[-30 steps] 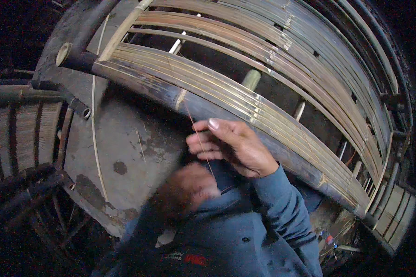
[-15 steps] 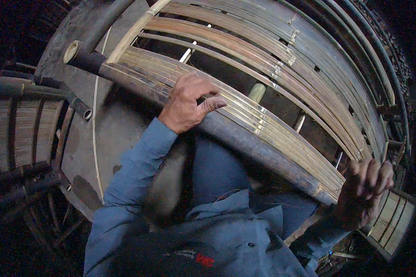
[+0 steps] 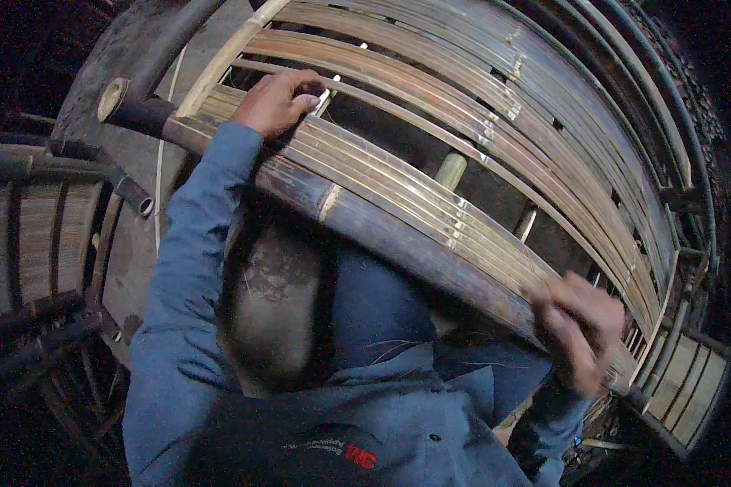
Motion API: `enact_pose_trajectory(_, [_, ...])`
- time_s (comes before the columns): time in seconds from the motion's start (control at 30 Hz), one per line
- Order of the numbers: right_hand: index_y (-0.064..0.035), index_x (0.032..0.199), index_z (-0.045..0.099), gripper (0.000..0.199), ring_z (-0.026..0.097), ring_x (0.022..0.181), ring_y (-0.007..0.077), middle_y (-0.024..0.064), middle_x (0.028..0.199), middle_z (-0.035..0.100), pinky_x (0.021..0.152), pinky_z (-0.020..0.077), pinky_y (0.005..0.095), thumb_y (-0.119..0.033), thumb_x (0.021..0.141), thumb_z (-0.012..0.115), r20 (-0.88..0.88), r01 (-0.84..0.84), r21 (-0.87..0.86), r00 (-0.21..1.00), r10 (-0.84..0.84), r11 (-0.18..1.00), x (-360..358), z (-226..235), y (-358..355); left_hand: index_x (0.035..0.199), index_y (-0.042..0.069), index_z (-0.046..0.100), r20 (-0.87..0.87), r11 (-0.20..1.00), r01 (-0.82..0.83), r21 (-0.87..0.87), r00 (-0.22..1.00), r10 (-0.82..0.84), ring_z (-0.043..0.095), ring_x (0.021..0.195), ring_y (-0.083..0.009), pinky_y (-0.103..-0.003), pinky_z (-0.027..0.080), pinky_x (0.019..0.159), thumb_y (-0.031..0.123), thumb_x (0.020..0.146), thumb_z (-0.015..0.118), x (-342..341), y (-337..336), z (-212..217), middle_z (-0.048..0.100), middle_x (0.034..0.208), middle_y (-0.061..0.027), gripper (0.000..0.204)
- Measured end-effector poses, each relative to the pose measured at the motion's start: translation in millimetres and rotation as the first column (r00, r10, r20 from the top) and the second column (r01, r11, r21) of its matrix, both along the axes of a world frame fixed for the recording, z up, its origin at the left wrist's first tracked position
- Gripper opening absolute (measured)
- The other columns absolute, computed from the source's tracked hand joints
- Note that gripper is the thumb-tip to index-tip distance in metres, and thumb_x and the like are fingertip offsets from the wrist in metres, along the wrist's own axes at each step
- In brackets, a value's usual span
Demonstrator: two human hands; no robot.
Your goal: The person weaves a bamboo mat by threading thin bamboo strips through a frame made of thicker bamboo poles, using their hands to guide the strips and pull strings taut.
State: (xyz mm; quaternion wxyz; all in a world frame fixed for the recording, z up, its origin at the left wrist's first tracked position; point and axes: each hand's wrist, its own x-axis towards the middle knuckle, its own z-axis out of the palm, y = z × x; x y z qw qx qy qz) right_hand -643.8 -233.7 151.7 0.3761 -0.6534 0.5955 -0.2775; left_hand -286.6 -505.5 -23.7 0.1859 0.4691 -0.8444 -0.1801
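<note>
**Both hands on a bamboo slat frame**

While the person leans over it, a large frame of bamboo slats [image 3: 463, 146] fills most of the head view, its strips running in long curves from the upper left to the lower right. A thick dark bamboo pole [image 3: 398, 243] forms the frame's near edge, with its open cut end at the upper left. The left hand [image 3: 280, 101] rests on top of the slats near that upper-left end, fingers curled down over the strips just beyond the pole, with something small and pale at the fingertips that is too small to identify. The right hand [image 3: 581, 329] is at the pole's lower-right end, closed around the pole and the nearest slats; it is blurred, so the exact grip is unclear. Blue sleeves [image 3: 183, 276] lead from the lower edge up to both hands. Under the frame lies a grey concrete floor [image 3: 280, 284], and more bamboo poles [image 3: 24, 243] lie at the left edge.
</note>
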Motion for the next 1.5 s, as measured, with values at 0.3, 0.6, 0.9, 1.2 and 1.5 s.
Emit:
enact_pose_trajectory(0.3, [0.002, 0.104, 0.06, 0.02, 0.067, 0.096, 0.0441, 0.0287, 0.101, 0.067, 0.078, 0.0542, 0.0525, -0.011, 0.089, 0.057, -0.514, -0.301, -0.309, 0.851, 0.108, 0.902, 95.5, -143.3, -208.7, 0.126, 0.019, 0.07, 0.105, 0.992, -0.074, -0.099, 0.991, 0.084, 0.063, 0.114, -0.0397, -0.047, 0.05, 0.099, 0.04, 0.092, 0.06, 3.4, -39.5, -52.9, 0.069, 0.121, -0.0177, 0.042])
enact_pose_trajectory(0.6, [0.0008, 0.098, 0.072, 0.029, 0.07, 0.096, 0.0426, 0.0253, 0.101, 0.072, 0.083, 0.0552, 0.0524, -0.025, 0.085, 0.07, -0.493, -0.008, -0.048, 0.87, -0.017, 0.999, 186.4, -198.4, -268.3, 0.114, 0.004, 0.072, 0.144, 0.847, 0.152, 0.509, 0.955, -0.258, 0.066, 0.088, -0.0211, -0.036, 0.052, 0.086, 0.011, 0.077, 0.068, -1.5, -80.2, -42.7, 0.075, 0.096, -0.0107, 0.038])
enact_pose_trajectory(0.9, [0.0, 0.114, 0.071, 0.034, 0.071, 0.075, 0.0288, 0.0176, 0.088, 0.073, 0.065, 0.0575, 0.0412, -0.021, 0.088, 0.066, -0.18, -0.122, 0.092, 0.974, 0.137, 0.988, 137.2, -190.8, -264.8, 0.097, 0.005, 0.075, -0.244, 0.908, 0.17, 0.383, 0.967, -0.078, 0.066, 0.086, -0.0175, -0.034, 0.052, 0.083, 0.022, 0.083, 0.075, 27.2, -75.3, -32.0, 0.074, 0.092, -0.0065, 0.022])
enact_pose_trajectory(1.2, [-0.0034, 0.124, 0.068, 0.033, 0.07, 0.083, 0.0199, 0.0136, 0.105, 0.07, 0.065, 0.0564, 0.0242, -0.018, 0.094, 0.069, 0.682, -0.319, 0.319, 0.732, 0.018, 0.892, 130.8, -162.4, -229.2, 0.1, -0.001, 0.074, -0.54, 0.825, 0.414, 0.384, 0.826, -0.163, 0.064, 0.084, -0.0088, -0.026, 0.052, 0.078, 0.013, 0.094, 0.071, -5.6, -10.9, 60.8, 0.073, 0.091, -0.001, 0.016])
enact_pose_trajectory(1.5, [0.0009, 0.116, 0.059, 0.029, 0.067, 0.1, 0.0286, 0.0151, 0.111, 0.066, 0.097, 0.0517, 0.0468, -0.023, 0.101, 0.054, -0.159, -0.167, -0.525, 0.982, 0.097, 0.835, -17.3, -34.5, -73.6, 0.107, 0.008, 0.075, -0.571, 0.969, -0.011, -0.248, 0.809, -0.137, 0.067, 0.094, -0.0247, -0.038, 0.052, 0.087, 0.03, 0.088, 0.076, -52.6, 29.4, 57.8, 0.072, 0.104, -0.0138, 0.029])
